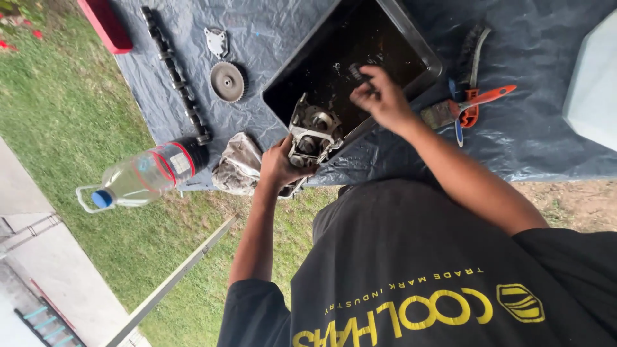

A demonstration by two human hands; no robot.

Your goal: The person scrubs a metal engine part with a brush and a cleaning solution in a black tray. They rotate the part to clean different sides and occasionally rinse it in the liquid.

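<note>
Black short-sleeved T-shirt (411, 257), yellow printed lettering and striped oval emblem across chest; forearms bare, no gloves, no watch.

On my dark tarp (546, 128) a long camshaft (175, 74) runs along the left edge, with a toothed gear (227, 81) and a small metal bracket (216, 42) just beside it. A clear plastic bottle (144, 177) with a blue cap lies over the tarp's near-left corner, next to a crumpled rag (238, 164). Toward the right edge I see brushes (466, 103) lying together, and a red box (106, 24) sits at the far-left corner.
</note>
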